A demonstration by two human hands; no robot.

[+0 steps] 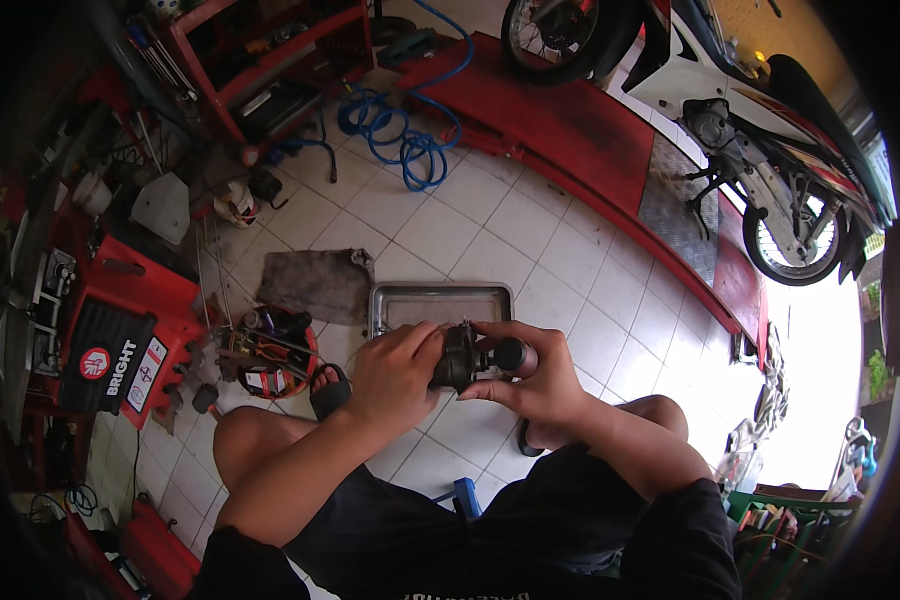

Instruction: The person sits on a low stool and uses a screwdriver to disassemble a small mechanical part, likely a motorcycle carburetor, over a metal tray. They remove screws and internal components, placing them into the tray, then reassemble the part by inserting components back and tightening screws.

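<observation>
Between my legs, above the tiled floor, both hands hold a small dark metal carburetor-like part point(458, 360) with a black round end facing right. My left hand point(395, 375) is closed around its left side. From the right, my right hand point(544, 382) grips it, thumb below and fingers above; the black round end shows beside its palm. Just beyond the hands a rectangular metal tray point(440, 289) lies on the floor, its near part hidden by them.
A grey rag point(310, 279) lies left of the tray, and nearer stands a round red tub point(303, 377) of tools. Further left is a red machine point(150, 285). A blue hose point(410, 150) coils ahead. On the right, a motorcycle point(740, 140) stands on a red lift platform point(570, 130).
</observation>
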